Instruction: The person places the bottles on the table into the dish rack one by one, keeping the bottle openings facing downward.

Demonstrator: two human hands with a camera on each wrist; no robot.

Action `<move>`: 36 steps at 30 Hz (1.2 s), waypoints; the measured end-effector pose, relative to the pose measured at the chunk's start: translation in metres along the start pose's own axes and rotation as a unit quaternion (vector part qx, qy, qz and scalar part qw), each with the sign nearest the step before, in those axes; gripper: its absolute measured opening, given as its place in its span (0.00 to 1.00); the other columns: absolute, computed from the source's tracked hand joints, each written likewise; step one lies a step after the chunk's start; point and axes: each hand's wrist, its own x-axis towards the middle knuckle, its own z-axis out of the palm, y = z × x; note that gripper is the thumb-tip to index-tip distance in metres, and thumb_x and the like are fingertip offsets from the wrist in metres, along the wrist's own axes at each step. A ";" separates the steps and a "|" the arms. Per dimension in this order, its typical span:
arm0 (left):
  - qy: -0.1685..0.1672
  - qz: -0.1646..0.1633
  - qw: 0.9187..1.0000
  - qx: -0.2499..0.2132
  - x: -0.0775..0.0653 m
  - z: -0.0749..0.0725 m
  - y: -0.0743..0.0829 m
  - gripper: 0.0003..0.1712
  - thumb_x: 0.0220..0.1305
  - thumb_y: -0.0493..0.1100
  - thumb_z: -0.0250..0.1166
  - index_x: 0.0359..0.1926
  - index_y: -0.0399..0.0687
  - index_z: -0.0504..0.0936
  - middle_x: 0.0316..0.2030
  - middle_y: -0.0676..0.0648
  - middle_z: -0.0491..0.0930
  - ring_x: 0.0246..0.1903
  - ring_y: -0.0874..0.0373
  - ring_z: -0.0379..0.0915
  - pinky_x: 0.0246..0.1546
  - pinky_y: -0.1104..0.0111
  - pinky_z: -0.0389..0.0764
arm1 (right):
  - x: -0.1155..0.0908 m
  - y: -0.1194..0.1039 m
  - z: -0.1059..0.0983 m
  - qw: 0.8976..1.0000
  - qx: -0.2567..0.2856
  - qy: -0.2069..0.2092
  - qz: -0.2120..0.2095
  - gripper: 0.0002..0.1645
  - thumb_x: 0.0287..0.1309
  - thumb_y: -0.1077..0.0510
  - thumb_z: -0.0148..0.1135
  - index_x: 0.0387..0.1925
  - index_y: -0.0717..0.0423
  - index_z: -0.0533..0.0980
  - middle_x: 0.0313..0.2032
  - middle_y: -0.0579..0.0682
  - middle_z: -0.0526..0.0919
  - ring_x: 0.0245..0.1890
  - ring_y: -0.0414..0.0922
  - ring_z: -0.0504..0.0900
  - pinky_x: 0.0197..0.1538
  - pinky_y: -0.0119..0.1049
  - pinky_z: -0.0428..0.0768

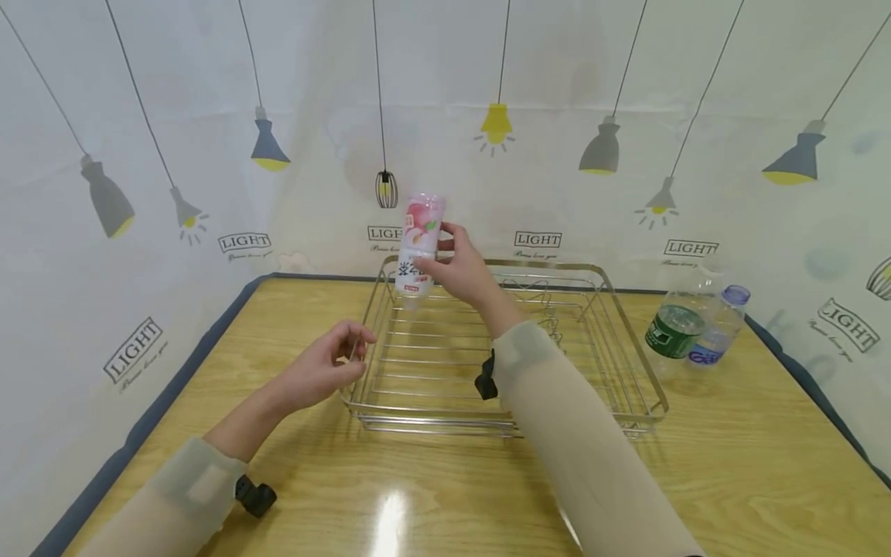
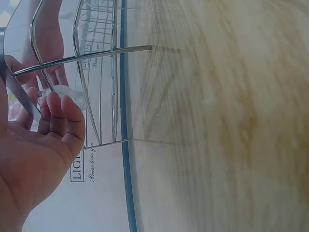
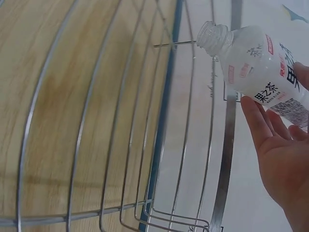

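My right hand [image 1: 455, 267] holds a clear plastic drink bottle [image 1: 420, 244] with a pink peach label above the far left part of a wire rack [image 1: 445, 418]. Thumb and fingers wrap the bottle from the right. It is upside down, its neck pointing down at the rack; the right wrist view shows the open mouth of the bottle [image 3: 212, 38], without a cap. Beside the rack's left rim is my left hand [image 1: 327, 363], fingers loosely bent. Its fingertips [image 2: 55, 104] overlap the rim in the left wrist view; firm contact is unclear.
Right of the rack, on the wooden table [image 1: 752, 441], stand a green-labelled clear bottle [image 1: 675, 329] and a purple-capped bottle [image 1: 720, 329]. A bent wire piece [image 1: 546, 298] lies in the rack's far right part. A lamp-patterned cloth [image 1: 445, 70] surrounds the table's back and sides.
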 end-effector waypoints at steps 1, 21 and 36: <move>0.001 0.001 1.000 0.000 0.000 0.000 0.000 0.22 0.71 0.31 0.61 0.64 0.31 0.71 0.46 0.41 0.69 0.45 0.52 0.70 0.42 0.69 0.75 | 0.000 0.000 0.002 1.000 -0.009 -0.004 0.005 0.58 0.72 0.48 0.73 0.88 0.47 0.47 0.73 0.58 0.74 0.69 0.57 0.81 0.66 0.49 0.86; -0.002 0.009 1.000 0.011 0.000 0.000 0.001 0.20 0.71 0.31 0.60 0.63 0.34 0.72 0.46 0.41 0.69 0.45 0.52 0.68 0.40 0.68 0.74 | 0.002 0.014 0.021 0.999 -0.035 -0.031 0.017 0.64 0.74 0.56 0.70 0.89 0.49 0.33 0.74 0.65 0.72 0.66 0.62 0.83 0.67 0.52 0.85; 0.000 -0.003 1.000 0.017 0.000 0.000 0.002 0.21 0.70 0.31 0.59 0.62 0.34 0.72 0.47 0.40 0.70 0.46 0.51 0.69 0.41 0.68 0.74 | 0.005 0.018 0.026 0.993 -0.103 -0.060 0.024 0.67 0.73 0.56 0.72 0.90 0.47 0.32 0.78 0.64 0.69 0.73 0.62 0.77 0.78 0.58 0.73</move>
